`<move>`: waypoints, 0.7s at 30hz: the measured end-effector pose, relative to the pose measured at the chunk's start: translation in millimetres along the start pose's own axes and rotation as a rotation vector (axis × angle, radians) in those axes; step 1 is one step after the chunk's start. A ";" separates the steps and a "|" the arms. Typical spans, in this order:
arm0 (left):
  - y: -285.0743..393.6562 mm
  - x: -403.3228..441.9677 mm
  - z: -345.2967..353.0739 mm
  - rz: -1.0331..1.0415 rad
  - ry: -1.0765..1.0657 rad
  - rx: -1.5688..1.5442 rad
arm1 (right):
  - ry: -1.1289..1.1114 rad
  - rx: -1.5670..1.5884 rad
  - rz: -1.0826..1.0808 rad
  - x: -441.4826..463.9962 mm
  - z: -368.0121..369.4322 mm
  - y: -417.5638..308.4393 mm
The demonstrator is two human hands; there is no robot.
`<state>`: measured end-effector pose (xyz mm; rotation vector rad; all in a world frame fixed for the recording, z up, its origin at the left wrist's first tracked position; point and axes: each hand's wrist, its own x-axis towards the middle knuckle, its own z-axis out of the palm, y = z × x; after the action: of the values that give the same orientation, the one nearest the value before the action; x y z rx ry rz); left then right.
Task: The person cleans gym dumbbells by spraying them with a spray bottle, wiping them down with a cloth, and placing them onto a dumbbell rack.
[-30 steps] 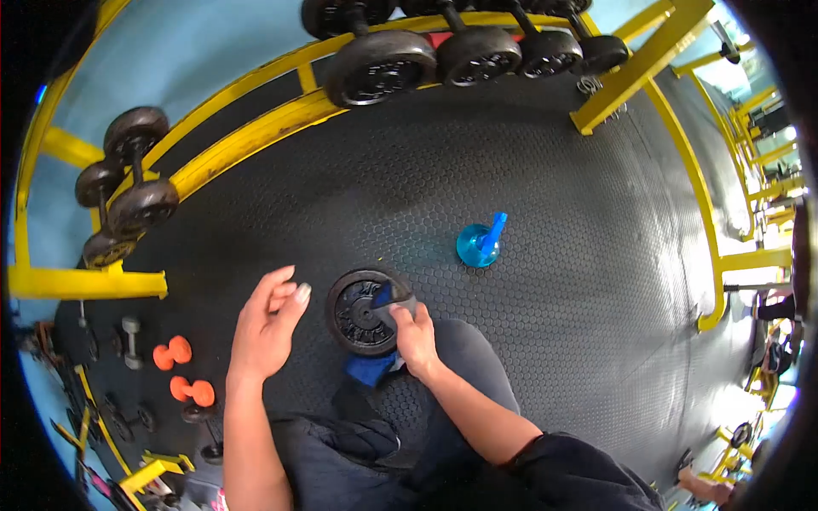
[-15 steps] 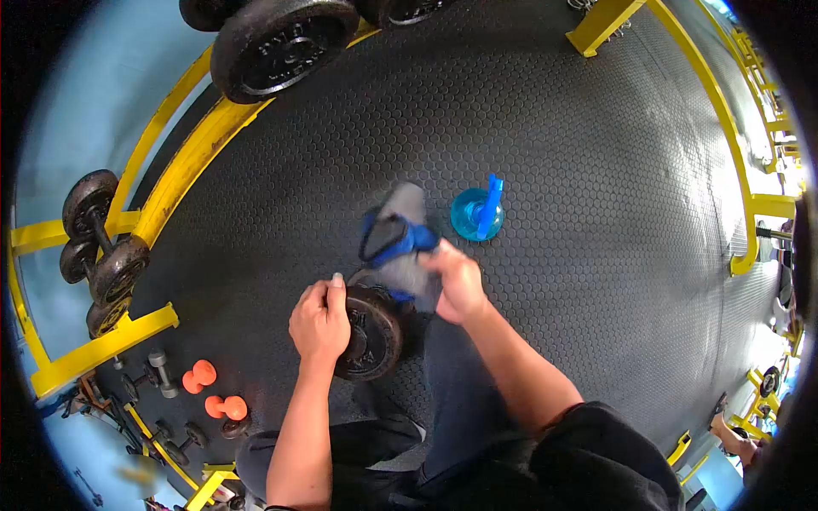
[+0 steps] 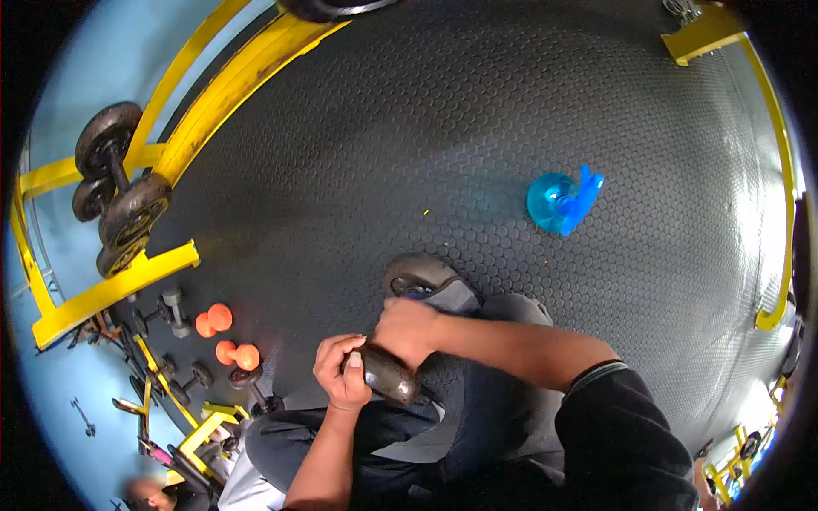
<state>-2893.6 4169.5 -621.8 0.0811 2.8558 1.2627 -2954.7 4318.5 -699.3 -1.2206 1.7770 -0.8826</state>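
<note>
My left hand [image 3: 342,373] is wrapped round the near end of a dumbbell, with the thumb over the edge of its dark, worn weight plate [image 3: 394,379]. Just behind that plate, my right hand [image 3: 409,330] is closed in a fist where the handle would be; its fingers hide whatever is in them. Past the right hand is a dark rounded shape [image 3: 414,271], perhaps a shoe or the dumbbell's far end. Grey material [image 3: 456,298] lies beside it, against my trouser leg. A spray bottle [image 3: 552,203] of blue liquid stands on the floor, ahead to the right.
Yellow racks with heavy dumbbells [image 3: 132,209] stand at the left. Small orange dumbbells [image 3: 237,354] and grey ones [image 3: 176,312] lie nearer. Another yellow frame [image 3: 771,170] rises at the right. Part of a person [image 3: 152,494] shows at bottom left.
My right hand, which held a grey and blue cloth up beyond the dumbbell, has come down behind the plate. The dumbbell is turned, showing its plate's edge. The view has shifted.
</note>
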 end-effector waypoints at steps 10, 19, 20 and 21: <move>26.4 20.5 20.8 0.126 0.035 0.054 | 0.341 0.181 -0.148 -18.5 17.3 23.5; 17.3 11.3 16.4 0.171 0.070 0.120 | 0.794 1.587 -0.028 -40.9 -28.0 8.9; 17.7 11.3 17.5 0.204 0.133 0.179 | 0.782 1.165 0.148 -40.1 -38.7 -9.7; 11.1 6.8 14.6 0.201 0.052 0.185 | 0.592 1.222 0.257 -24.4 -34.9 -23.1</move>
<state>-2899.3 4188.2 -623.3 0.3503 3.0677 1.0368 -2971.0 4338.6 -658.4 0.0738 1.2718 -1.8693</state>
